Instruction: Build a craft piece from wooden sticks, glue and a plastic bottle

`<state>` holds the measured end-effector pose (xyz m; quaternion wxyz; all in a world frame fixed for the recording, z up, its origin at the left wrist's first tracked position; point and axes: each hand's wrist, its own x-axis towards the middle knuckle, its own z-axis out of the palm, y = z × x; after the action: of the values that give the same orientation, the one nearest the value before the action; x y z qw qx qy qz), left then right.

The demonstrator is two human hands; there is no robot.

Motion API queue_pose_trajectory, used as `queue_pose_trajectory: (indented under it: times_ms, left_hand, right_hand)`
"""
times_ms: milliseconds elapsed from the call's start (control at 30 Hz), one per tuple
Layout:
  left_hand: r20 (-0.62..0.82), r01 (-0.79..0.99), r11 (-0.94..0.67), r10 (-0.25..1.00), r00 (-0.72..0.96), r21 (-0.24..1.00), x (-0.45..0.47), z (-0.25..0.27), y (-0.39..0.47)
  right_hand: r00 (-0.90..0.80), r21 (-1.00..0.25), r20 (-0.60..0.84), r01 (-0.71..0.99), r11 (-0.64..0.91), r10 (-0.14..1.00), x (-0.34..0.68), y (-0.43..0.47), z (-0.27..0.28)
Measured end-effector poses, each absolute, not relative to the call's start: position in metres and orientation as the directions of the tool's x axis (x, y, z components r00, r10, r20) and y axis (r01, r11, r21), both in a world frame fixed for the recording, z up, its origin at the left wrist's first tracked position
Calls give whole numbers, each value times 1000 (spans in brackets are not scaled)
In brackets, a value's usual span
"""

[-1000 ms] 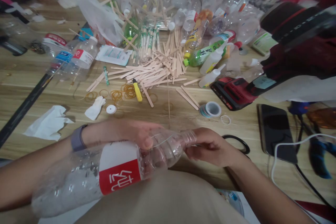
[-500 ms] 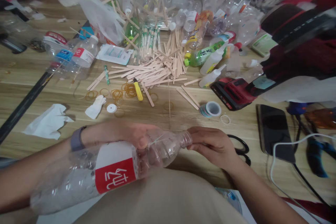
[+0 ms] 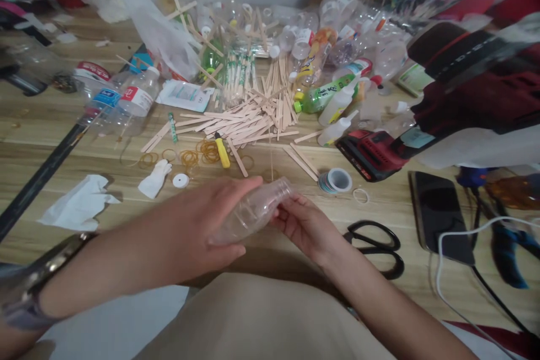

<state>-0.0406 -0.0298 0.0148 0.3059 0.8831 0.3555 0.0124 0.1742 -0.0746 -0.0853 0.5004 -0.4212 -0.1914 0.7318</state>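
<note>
A clear plastic bottle is tilted in front of me, its open, capless neck pointing up to the right. My left hand wraps round its body from above, thumb on one side and fingers on the other. The rest of the bottle is hidden behind that hand and forearm. At the neck, the bent fingers of my right hand grip from below; their tips are partly hidden. Black-handled scissors lie just right of my right hand. Above the bottle is a roll of tape or wire.
Wooden craft sticks are heaped mid-table, with a yellow-handled tool and rubber bands in front. Plastic bottles crowd the back. On the right are a red and black power tool, a phone and a white cable.
The bottle has swung so its neck points further up and its red label is out of sight. My left hand has turned over it, and my right hand has shifted left with the neck.
</note>
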Motion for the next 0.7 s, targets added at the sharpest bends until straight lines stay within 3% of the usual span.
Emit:
queue_pose_trajectory:
  times_ms: [67, 133, 300, 400, 500, 700]
  left_hand:
    - [12, 531, -740, 588, 809, 413, -39, 9, -39]
    - [108, 537, -785, 590, 800, 308, -39, 4, -46]
    - [224, 666, -676, 735, 640, 315, -41, 0, -46]
    - [199, 740, -539, 840, 504, 401, -43, -3, -39]
    - [65, 789, -356, 924, 376, 500, -44, -8, -33]
    - [-113, 769, -158, 951, 287, 620, -43, -8, -26]
  right_hand:
    - [-150, -635, -421, -656, -408, 895, 166, -62, -86]
    - [-136, -582, -399, -727, -365, 907, 161, -51, -85]
    - [-135, -486, -374, -814, -318, 918, 157, -46, -82]
    - [-146, -417, -400, -850, -322, 905, 155, -61, -78]
    - [-181, -340, -438, -874, -348, 881, 149, -77, -75]
    - [-217, -230, -496, -901, -368, 841, 142, -90, -82]
